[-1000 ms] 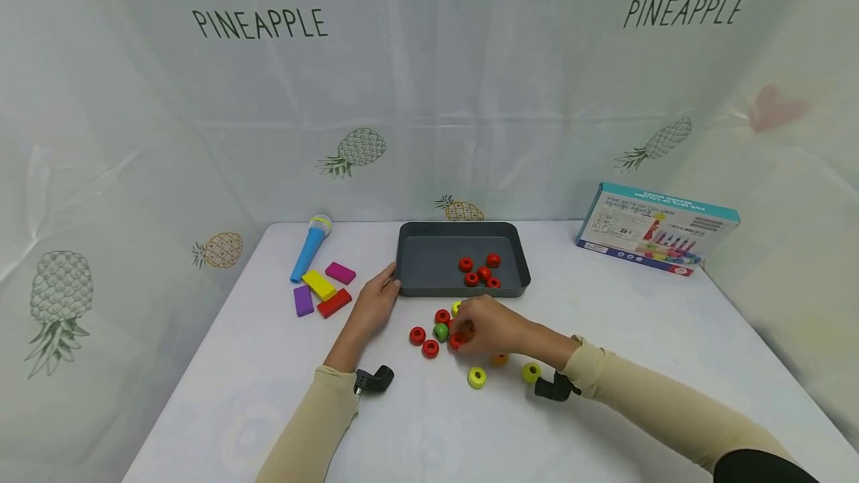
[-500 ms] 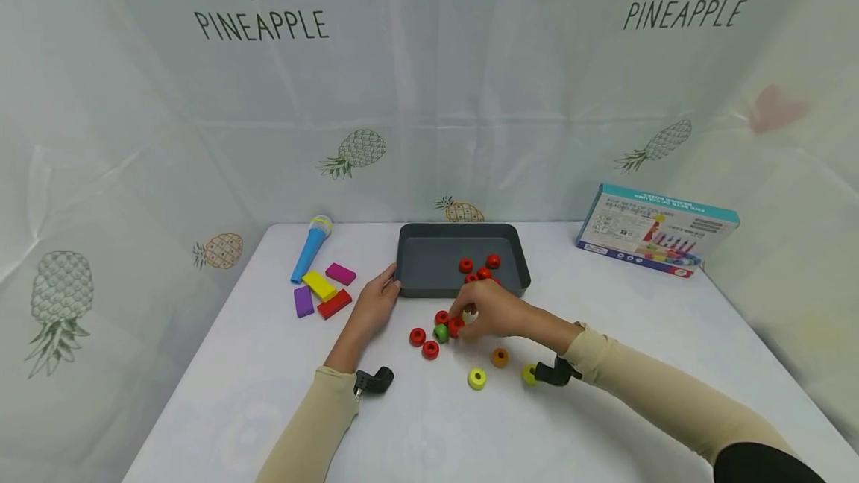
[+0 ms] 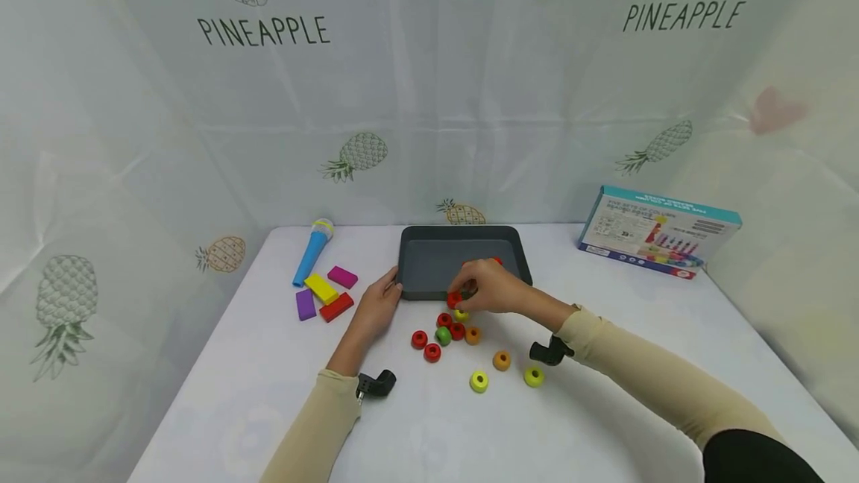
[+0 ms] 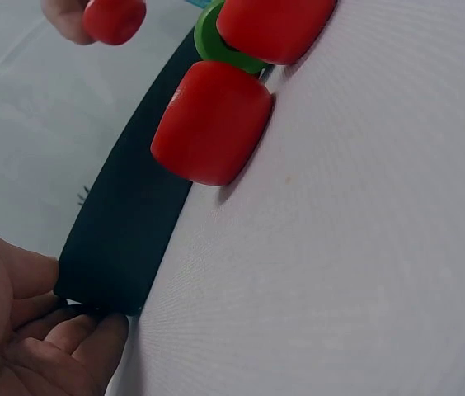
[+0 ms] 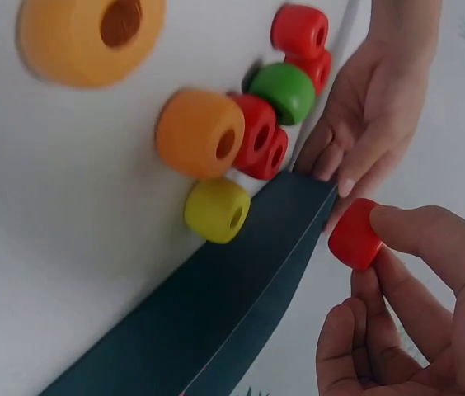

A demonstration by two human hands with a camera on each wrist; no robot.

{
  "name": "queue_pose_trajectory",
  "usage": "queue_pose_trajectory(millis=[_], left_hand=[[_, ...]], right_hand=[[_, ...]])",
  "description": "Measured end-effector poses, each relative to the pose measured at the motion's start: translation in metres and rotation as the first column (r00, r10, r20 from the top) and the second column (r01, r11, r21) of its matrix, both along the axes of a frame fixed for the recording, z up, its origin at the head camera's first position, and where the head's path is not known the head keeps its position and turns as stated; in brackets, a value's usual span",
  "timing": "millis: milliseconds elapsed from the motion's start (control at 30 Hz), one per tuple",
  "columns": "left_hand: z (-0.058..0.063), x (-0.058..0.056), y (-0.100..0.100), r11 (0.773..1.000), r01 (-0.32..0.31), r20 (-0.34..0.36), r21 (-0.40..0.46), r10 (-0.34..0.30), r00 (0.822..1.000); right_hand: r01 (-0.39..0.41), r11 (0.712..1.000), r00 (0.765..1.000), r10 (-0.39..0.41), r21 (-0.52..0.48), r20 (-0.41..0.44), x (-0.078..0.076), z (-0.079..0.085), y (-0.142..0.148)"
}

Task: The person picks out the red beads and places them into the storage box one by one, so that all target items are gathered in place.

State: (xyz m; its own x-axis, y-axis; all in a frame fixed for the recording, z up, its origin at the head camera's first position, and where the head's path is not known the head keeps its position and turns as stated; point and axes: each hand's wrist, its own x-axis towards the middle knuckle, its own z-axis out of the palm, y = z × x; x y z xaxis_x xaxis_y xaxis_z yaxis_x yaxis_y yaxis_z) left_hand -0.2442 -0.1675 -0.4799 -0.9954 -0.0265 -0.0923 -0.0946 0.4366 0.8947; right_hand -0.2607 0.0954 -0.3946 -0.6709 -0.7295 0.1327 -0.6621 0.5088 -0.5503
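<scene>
My right hand pinches a red bead between thumb and fingers, over the near rim of the grey tray. My left hand grips that tray at its near left corner; the left wrist view has the thumb on the rim and the fingers bent below it. Just in front of the tray lie loose beads: a green bead, a yellow bead, an orange bead and several red ones, such as a red bead. My right hand mostly hides the red beads inside the tray.
Left of the tray are a blue toy microphone and several coloured blocks, among them a yellow block and a red block. A printed box stands at the back right. More beads lie nearer, including a yellow-green bead.
My right hand has picked a red bead from the cluster and carried it up and away toward the tray. The left hand stays at the tray corner.
</scene>
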Motion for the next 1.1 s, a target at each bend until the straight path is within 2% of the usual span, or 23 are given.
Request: queue_pose_trajectory(millis=[300,500,833,1100], left_hand=[[0.000,0.000,-0.001,1.000,0.002,-0.010,-0.017,-0.002,1.000],[-0.001,-0.001,-0.001,1.000,-0.005,-0.013,-0.013,0.005,1.000],[-0.002,0.000,0.001,1.000,0.000,0.000,-0.021,0.000,1.000],[-0.002,-0.002,0.000,1.000,-0.009,0.003,-0.028,0.009,1.000]], right_hand=[[0.089,0.996,0.995,-0.089,0.006,-0.037,-0.019,0.001,-0.006],[0.137,0.990,0.990,-0.137,0.021,-0.015,-0.032,-0.004,-0.013],[0.175,0.983,0.984,-0.176,0.056,0.012,-0.049,-0.016,-0.019],[0.165,0.981,0.986,-0.166,0.098,0.002,-0.058,-0.024,-0.023]])
